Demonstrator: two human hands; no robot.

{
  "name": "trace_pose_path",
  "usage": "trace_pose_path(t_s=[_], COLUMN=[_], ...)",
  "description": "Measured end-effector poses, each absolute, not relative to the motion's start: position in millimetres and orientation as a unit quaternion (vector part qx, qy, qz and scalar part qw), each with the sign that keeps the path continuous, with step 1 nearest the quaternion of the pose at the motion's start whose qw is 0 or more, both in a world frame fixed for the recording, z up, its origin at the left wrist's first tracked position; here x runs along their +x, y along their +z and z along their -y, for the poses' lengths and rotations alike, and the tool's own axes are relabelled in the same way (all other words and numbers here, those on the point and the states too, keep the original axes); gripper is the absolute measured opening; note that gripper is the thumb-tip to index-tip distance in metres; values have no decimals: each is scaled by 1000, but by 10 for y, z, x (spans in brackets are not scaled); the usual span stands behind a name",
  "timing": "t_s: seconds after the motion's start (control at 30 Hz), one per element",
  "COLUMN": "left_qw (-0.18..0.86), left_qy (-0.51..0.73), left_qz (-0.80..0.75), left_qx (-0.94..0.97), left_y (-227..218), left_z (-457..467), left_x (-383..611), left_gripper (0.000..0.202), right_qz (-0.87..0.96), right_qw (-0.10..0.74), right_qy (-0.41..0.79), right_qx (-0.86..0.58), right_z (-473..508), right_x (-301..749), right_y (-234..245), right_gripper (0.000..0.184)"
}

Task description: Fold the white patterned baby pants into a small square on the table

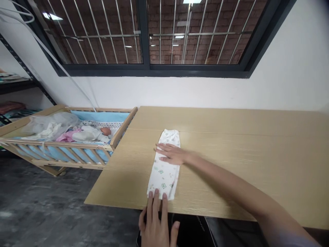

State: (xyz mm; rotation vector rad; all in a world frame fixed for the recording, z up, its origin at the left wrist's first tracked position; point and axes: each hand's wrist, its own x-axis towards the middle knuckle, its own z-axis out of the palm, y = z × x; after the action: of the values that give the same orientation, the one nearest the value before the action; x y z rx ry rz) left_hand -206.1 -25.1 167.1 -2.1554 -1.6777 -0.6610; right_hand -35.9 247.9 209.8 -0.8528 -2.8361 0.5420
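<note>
A white piece of baby clothing with small green prints (162, 176), which looks like pants folded lengthwise, lies flat on the wooden table (231, 164). Its narrower, gathered end points toward the wall. My right hand (171, 153) rests palm down across its upper half, fingers stretched to the left. At the table's front edge, my left hand (157, 216) touches the lower end of the garment with spread fingertips, thumb out to the right. Neither hand grips the cloth.
Left of the table stands a wooden crib (77, 144) with blue lining. In it lie a small baby-like figure (96, 133) and a translucent plastic bag (58, 123). A barred window (149, 70) is above the table, and shelves with fabrics (15, 111) are at far left.
</note>
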Motion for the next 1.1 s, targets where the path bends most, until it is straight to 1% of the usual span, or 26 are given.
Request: trace_pose_path(t_s=[0.1, 0.2, 0.33, 0.4, 0.5, 0.6, 0.7, 0.77, 0.8, 0.9, 0.93, 1.03, 1.1], left_qw=[178, 203, 221, 227, 228, 207, 181, 161, 146, 102, 97, 110, 110], left_qy=[-229, -223, -209, -210, -230, -255, -265, -267, -267, -267, -270, -280, -275], left_qz=[587, 573, 573, 571, 557, 531, 496, 457, 435, 375, 359, 311, 283], left_qx=[-756, -762, -761, -761, -765, -781, -807, -833, -847, -882, -888, -902, -912], left_y=[1645, 1633, 1619, 1610, 1641, 1777, 1984, 2096, 2131, 2134, 2110, 2035, 2037], left_z=[246, 238, 229, 219, 171, 58, -102, -197, -231, -259, -245, -158, -92], left_x=[-2081, -2109, -2106, -2103, -2154, -2306, -2510, -2622, -2660, -2699, -2693, -2649, -2616], left_gripper=[71, 73, 73, 73, 68, 54, 40, 37, 37, 34, 32, 27, 26], right_qz=[922, 909, 911, 914, 918, 916, 921, 921, 921, 916, 914, 912, 908], right_qw=[59, 55, 47, 63, 142, 222, 215, 198, 193, 200, 210, 261, 298], right_qy=[147, 120, 92, 78, 57, 85, 164, 178, 176, 139, 116, 35, -2], right_qx=[-353, -395, -400, -392, -367, -322, -281, -283, -290, -319, -325, -315, -296], right_z=[-2960, -3290, -3410, -3308, -2877, -2125, -1306, -877, -714, -391, -321, -157, -72], right_x=[-233, -125, -109, -146, -200, -198, -112, -20, 28, 149, 174, 204, 211], right_y=[2068, 2073, 2118, 2168, 2290, 2439, 2529, 2516, 2483, 2293, 2213, 2009, 1958], right_gripper=[67, 67, 65, 63, 58, 42, 34, 33, 36, 51, 52, 39, 41])
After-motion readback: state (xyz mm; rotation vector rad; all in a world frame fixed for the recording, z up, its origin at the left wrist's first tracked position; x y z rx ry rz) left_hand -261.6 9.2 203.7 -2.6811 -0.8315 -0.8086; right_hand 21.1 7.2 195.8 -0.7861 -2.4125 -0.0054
